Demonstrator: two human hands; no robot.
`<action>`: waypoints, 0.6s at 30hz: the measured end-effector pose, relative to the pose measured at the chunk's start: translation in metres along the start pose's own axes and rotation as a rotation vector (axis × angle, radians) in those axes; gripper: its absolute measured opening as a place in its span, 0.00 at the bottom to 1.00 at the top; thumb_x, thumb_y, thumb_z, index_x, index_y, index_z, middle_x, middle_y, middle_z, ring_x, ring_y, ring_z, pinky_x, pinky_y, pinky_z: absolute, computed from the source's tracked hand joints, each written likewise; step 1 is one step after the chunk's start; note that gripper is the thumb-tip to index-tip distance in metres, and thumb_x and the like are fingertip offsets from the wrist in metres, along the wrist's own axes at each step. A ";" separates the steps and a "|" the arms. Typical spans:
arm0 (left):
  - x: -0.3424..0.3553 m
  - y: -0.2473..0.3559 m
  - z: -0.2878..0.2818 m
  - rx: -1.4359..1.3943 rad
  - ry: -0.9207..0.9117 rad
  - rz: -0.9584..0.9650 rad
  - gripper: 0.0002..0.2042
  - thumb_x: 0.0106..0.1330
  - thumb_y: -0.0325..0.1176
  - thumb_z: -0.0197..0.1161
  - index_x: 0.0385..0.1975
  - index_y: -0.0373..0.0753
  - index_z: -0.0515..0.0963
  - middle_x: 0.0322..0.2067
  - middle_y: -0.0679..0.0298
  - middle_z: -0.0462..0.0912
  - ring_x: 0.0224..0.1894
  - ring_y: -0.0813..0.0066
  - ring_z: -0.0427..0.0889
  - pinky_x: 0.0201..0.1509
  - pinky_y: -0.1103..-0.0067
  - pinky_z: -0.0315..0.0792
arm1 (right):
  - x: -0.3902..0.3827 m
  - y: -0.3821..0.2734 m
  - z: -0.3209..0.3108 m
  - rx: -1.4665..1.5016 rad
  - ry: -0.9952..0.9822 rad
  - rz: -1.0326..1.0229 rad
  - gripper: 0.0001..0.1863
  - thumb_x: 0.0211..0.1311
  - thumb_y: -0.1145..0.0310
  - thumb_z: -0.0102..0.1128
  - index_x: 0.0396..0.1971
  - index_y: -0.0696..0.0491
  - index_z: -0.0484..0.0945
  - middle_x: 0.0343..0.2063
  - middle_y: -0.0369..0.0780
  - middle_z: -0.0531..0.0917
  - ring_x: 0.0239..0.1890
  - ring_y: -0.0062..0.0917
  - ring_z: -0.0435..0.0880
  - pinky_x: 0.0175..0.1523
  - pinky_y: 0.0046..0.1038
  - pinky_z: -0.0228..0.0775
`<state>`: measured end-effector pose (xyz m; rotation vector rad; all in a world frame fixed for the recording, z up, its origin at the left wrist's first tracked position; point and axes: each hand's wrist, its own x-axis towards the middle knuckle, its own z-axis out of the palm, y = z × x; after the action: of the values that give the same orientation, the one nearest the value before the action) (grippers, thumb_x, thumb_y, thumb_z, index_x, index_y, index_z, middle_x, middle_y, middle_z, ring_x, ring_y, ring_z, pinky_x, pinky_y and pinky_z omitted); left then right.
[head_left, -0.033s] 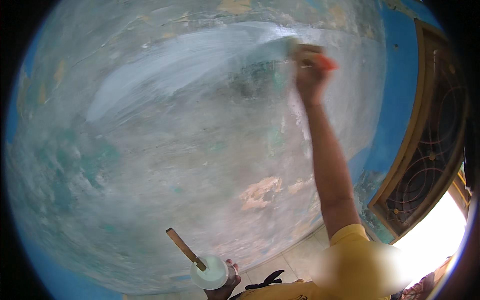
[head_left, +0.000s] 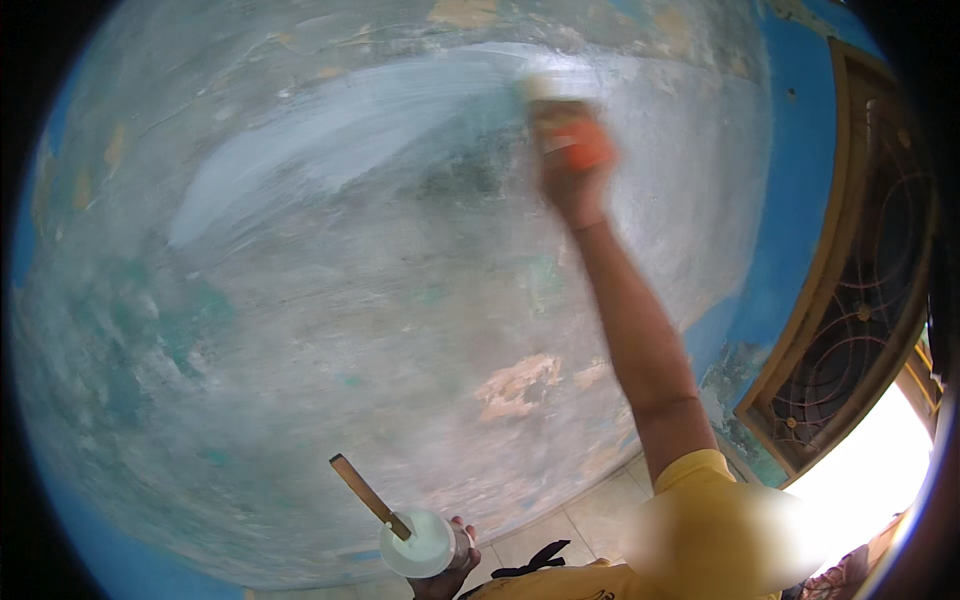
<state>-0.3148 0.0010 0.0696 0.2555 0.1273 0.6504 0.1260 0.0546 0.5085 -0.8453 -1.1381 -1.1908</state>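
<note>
Brush (head_left: 588,147), orange-handled, blurred, upper centre of frame, clamped in right hand (head_left: 573,192); white tub (head_left: 414,562) with wooden stick (head_left: 366,493), lower centre, gripped in left hand (head_left: 452,581). Wall (head_left: 330,310): pale swath (head_left: 310,130) across upper part seemingly coated; patchy grey-green stretch (head_left: 300,400) below apparently left to cover.

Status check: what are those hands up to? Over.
Right hand raised at streaked wall, gripping a blurred orange tool. Left hand low, holding a pale cup with a wooden stick inside. Brown-framed grille to the right.
</note>
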 end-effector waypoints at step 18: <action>-0.002 0.006 0.018 0.097 0.095 -0.080 0.33 0.65 0.61 0.54 0.56 0.37 0.71 0.40 0.57 0.76 0.36 0.65 0.73 0.48 0.62 0.70 | 0.103 0.032 -0.078 0.005 0.271 0.024 0.06 0.59 0.70 0.67 0.34 0.54 0.84 0.29 0.36 0.87 0.32 0.20 0.85 0.40 0.23 0.75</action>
<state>-0.3167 0.0009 0.0888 0.3109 0.2596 0.5776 0.1732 -0.0391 0.5900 -0.6681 -0.9066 -1.2400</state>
